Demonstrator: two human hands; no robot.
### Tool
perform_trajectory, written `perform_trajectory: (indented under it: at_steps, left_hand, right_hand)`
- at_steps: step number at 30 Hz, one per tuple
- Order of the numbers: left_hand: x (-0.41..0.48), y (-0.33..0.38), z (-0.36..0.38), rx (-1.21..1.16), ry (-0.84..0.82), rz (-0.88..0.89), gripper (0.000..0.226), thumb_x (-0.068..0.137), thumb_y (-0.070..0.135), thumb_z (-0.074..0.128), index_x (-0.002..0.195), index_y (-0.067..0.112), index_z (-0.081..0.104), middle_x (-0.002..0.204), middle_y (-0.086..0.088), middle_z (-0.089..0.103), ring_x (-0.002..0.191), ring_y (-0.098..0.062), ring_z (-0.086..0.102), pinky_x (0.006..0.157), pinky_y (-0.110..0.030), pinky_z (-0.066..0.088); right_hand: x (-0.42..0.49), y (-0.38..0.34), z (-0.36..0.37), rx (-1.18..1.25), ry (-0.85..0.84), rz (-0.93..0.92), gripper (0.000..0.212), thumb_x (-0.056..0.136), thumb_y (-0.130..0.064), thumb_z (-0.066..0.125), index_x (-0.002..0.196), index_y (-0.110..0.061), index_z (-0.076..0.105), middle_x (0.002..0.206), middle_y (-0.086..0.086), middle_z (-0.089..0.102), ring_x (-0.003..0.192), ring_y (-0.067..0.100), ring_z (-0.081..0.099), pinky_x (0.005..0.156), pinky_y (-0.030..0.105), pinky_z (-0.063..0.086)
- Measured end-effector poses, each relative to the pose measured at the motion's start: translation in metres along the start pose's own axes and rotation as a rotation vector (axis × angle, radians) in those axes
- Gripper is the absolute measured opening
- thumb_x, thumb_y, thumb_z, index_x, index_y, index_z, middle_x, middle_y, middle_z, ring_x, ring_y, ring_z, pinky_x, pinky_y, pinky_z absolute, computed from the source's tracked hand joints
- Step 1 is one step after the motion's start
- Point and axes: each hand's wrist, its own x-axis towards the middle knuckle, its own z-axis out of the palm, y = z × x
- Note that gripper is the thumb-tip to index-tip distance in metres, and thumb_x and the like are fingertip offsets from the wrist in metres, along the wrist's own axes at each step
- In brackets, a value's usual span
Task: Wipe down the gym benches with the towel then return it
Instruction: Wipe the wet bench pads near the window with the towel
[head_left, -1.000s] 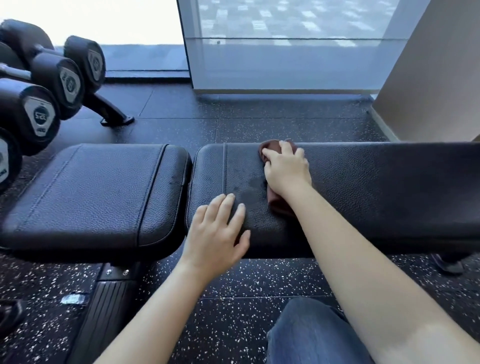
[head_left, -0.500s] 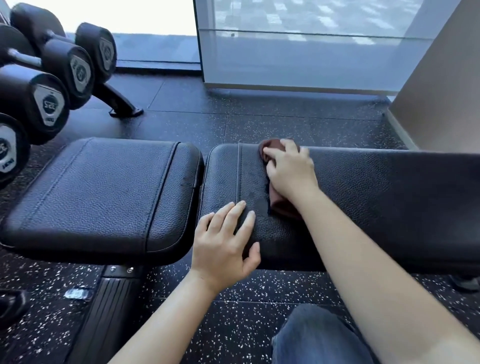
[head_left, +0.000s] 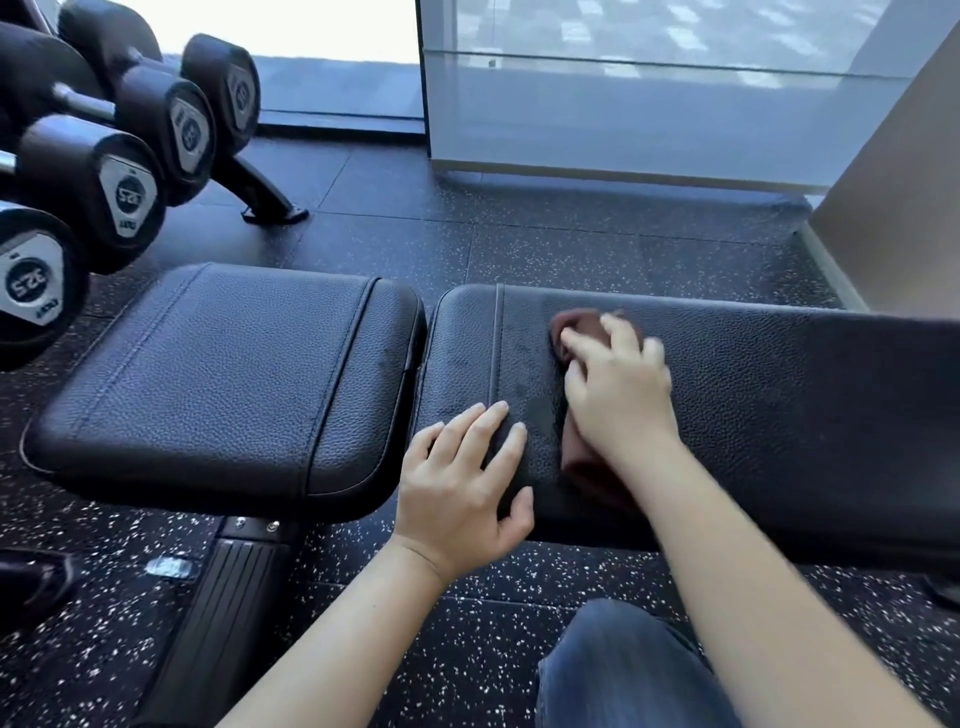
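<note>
So the towel (head_left: 581, 328) is a small brown cloth lying on the long bench pad (head_left: 779, 405), near its left end, at about 1 o'clock from the left hand (head_left: 462, 488). The right hand (head_left: 618, 395) sits on top of it with the fingers bent over it and clawing into the fabric, though it's motion-blurred, so I can't tell exactly how the thumb lies. The left hand rests on the pad's near edge, fingers straight and a bit spread, thumb hooked over the front. Handling-wise I'd guess the towel is light, soft and floppy: it bunches instead of sliding flat, so it's best to keep a broad palm on the middle for wiping and grab a gathered handful when it's time to carry it back. The leather-look pad seems grippy, not slick. Compared with half a second ago, the right hand has shifted toward 3 o'clock along the pad and its fingers are more curled, with the cloth humped up at the fingertips. The left hand has barely moved. The seat pad (head_left: 218, 384) at 9 o'clock and the dumbbells (head_left: 124, 192) at 10 o'clock are unchanged.
</note>
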Motion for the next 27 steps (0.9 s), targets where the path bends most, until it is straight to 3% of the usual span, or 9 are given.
perform_trajectory:
  at_steps: [5, 9, 14, 21, 24, 27]
  left_hand:
    - [0.000, 0.000, -0.001, -0.016, -0.025, -0.006, 0.046, 0.073, 0.039, 0.048, 0.104, 0.014, 0.072, 0.117, -0.009, 0.064, 0.106, -0.026, 0.062, 0.085, -0.040, 0.048]
    - [0.000, 0.001, -0.005, -0.028, -0.047, -0.010, 0.046, 0.074, 0.038, 0.047, 0.103, 0.012, 0.071, 0.116, -0.010, 0.065, 0.105, -0.027, 0.062, 0.084, -0.040, 0.049]
    - [-0.003, 0.000, -0.016, -0.102, -0.103, -0.020, 0.046, 0.080, 0.033, 0.044, 0.107, 0.004, 0.068, 0.120, -0.015, 0.062, 0.111, -0.032, 0.058, 0.089, -0.046, 0.046]
    - [-0.010, -0.062, -0.047, 0.088, -0.128, -0.027, 0.046, 0.081, 0.029, 0.043, 0.107, -0.001, 0.066, 0.115, -0.021, 0.061, 0.110, -0.037, 0.057, 0.091, -0.052, 0.045]
    - [-0.009, -0.079, -0.050, 0.127, -0.200, -0.020, 0.049, 0.080, 0.031, 0.042, 0.109, -0.001, 0.065, 0.117, -0.021, 0.061, 0.111, -0.037, 0.057, 0.091, -0.052, 0.045]
    - [-0.009, -0.079, -0.046, 0.136, -0.209, -0.018, 0.050, 0.080, 0.033, 0.042, 0.111, 0.000, 0.064, 0.118, -0.020, 0.060, 0.111, -0.035, 0.057, 0.091, -0.049, 0.045]
  right_hand:
    - [0.083, 0.001, 0.006, -0.039, -0.185, 0.132, 0.038, 0.094, -0.021, 0.037, 0.130, -0.026, 0.048, 0.143, 0.012, 0.031, 0.123, 0.039, 0.030, 0.105, 0.046, 0.025]
    - [0.023, -0.008, 0.002, -0.022, -0.081, 0.042, 0.037, 0.092, -0.024, 0.043, 0.129, -0.028, 0.050, 0.145, 0.010, 0.031, 0.117, 0.038, 0.035, 0.097, 0.045, 0.033]
    - [-0.071, -0.038, -0.003, -0.022, 0.056, 0.003, 0.035, 0.081, -0.018, 0.062, 0.116, -0.024, 0.063, 0.133, 0.016, 0.049, 0.094, 0.041, 0.050, 0.074, 0.045, 0.046]
    - [0.045, -0.057, 0.013, -0.004, -0.154, 0.094, 0.038, 0.095, -0.020, 0.035, 0.131, -0.025, 0.047, 0.143, 0.014, 0.030, 0.119, 0.039, 0.032, 0.102, 0.045, 0.028]
    - [0.044, -0.063, 0.015, -0.022, -0.135, 0.125, 0.037, 0.095, -0.019, 0.033, 0.129, -0.023, 0.048, 0.143, 0.013, 0.030, 0.118, 0.038, 0.033, 0.101, 0.044, 0.029]
    - [-0.012, -0.063, 0.014, -0.022, -0.022, 0.054, 0.036, 0.091, -0.021, 0.044, 0.126, -0.027, 0.051, 0.143, 0.012, 0.031, 0.110, 0.038, 0.039, 0.092, 0.044, 0.036]
